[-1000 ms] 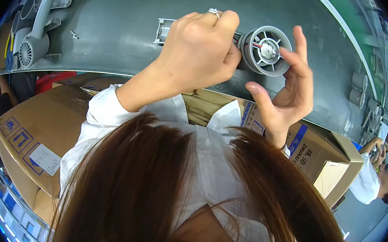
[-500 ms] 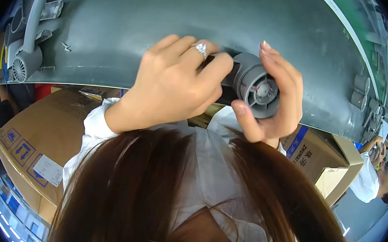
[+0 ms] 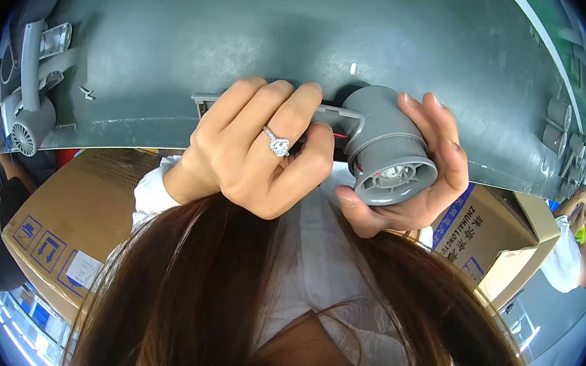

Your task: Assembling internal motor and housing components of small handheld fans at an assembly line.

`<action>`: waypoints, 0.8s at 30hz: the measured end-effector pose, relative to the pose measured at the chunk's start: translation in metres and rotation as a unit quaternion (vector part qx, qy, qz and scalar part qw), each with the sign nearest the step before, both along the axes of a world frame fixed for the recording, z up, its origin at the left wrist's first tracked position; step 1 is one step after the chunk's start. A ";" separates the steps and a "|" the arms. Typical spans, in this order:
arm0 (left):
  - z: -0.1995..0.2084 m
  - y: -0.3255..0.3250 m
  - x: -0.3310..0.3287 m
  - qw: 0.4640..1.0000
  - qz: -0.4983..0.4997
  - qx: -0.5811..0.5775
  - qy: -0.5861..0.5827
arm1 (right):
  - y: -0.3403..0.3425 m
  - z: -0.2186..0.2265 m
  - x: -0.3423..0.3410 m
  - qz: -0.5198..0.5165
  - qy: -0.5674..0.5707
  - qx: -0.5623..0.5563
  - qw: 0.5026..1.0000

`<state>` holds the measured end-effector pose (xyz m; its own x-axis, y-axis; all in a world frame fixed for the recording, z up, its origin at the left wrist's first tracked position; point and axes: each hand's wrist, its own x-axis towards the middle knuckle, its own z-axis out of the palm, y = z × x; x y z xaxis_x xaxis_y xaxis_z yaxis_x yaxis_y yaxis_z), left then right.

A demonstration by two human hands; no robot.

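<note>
grey worktable [image 3: 180,38] behind; right hand [image 3: 421,174] grip around grey fan housing [image 3: 387,153]; left hand [image 3: 261,152] grip clasps its flat bracket [image 3: 206,97]

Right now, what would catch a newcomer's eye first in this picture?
The grey round fan housing at centre, cupped from the right by the right hand. Next to it the left hand, with a sparkling ring, closes over the part's flat grey bracket. Long brown hair fills the lower frame, and cardboard boxes sit below the grey table.
</note>
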<state>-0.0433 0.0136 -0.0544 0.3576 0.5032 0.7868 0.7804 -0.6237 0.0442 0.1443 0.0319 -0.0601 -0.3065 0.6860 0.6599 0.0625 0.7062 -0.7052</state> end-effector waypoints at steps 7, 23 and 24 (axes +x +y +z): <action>-0.004 0.001 0.000 0.999 0.002 -0.003 -0.036 | 0.011 0.019 0.000 -0.028 -0.162 -0.008 0.986; 0.021 0.003 -0.011 0.969 0.001 -0.243 -0.046 | 0.029 0.020 -0.005 -0.010 -0.150 -0.065 0.987; 0.020 0.002 -0.012 0.968 -0.002 -0.245 -0.046 | 0.030 0.022 -0.005 -0.012 -0.156 -0.063 0.986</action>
